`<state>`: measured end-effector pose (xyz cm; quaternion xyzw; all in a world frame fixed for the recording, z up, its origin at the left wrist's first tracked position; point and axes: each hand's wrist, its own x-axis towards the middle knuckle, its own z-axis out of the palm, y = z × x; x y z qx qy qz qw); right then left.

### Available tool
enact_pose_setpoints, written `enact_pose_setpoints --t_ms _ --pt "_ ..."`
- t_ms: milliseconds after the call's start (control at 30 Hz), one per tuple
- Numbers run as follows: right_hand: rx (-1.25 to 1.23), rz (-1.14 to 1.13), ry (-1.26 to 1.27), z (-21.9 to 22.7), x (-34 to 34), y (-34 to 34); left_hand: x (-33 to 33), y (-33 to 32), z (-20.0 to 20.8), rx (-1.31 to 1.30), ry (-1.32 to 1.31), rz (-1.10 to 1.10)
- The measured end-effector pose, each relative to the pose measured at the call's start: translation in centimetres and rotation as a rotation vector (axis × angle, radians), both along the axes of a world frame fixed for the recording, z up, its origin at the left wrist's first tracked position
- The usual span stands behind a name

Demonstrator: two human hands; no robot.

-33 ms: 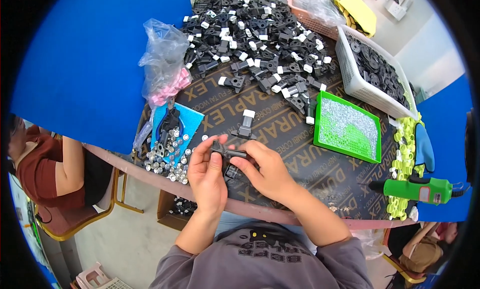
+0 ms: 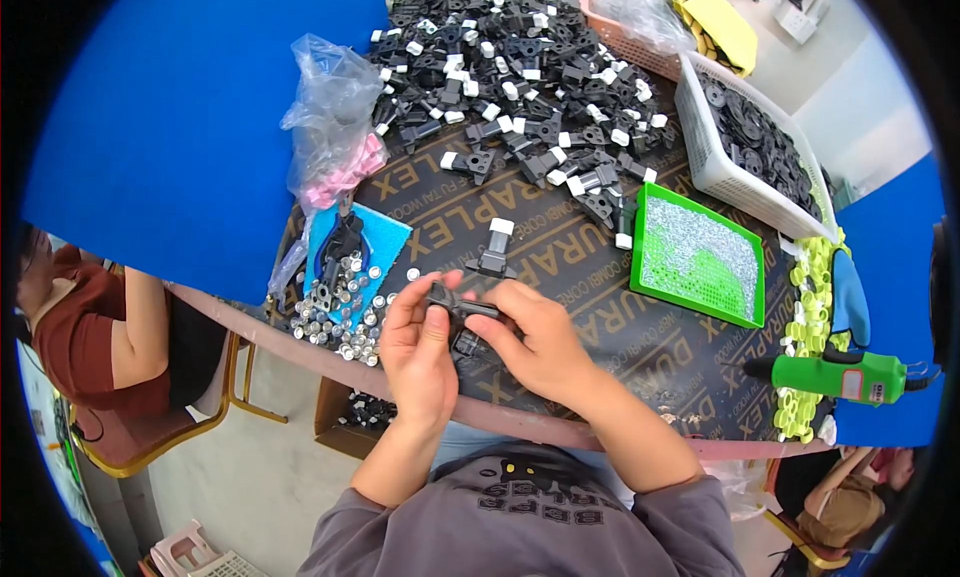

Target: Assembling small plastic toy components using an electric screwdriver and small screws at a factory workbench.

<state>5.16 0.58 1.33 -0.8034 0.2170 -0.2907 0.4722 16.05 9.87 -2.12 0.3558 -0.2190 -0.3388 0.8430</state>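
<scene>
Near the front edge of the table, I hold a black plastic part (image 2: 461, 303) between both hands. My left hand (image 2: 418, 357) grips its left end with the thumb on top. The fingers of my right hand (image 2: 537, 339) are closed on its other end and hide much of it. Just beyond my hands lies a black part with a white cap (image 2: 495, 245). Another black piece (image 2: 467, 343) rests on the table below them, partly covered. Small silvery round metal pieces (image 2: 348, 307) are scattered left of my left hand.
A heap of black parts (image 2: 500, 67) fills the far side. To the right are a green tray (image 2: 636, 247) of tiny silvery pieces, a white basket (image 2: 697, 147), yellow-green rings (image 2: 797, 382) and a green power tool (image 2: 850, 379). Pliers (image 2: 345, 242) lie left; people sit both sides.
The whole view has shifted slightly. Both hands keep hold of the black part, which looks a little turned between the fingers.
</scene>
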Motion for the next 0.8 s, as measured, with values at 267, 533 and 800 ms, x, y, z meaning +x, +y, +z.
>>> enact_pose_setpoints --t_ms 267,533,800 --pt "0.042 -0.012 0.256 2.5 -3.0 -1.4 2.9 2.1 2.1 0.488 -0.763 0.134" --pt "-0.335 -0.305 0.661 1.2 -6.5 -1.5 12.0 4.8 0.1 1.147 -1.413 0.626" --pt "-0.429 -0.041 0.419 0.3 -2.4 1.7 12.7 3.8 -0.4 1.055 -1.571 0.802"
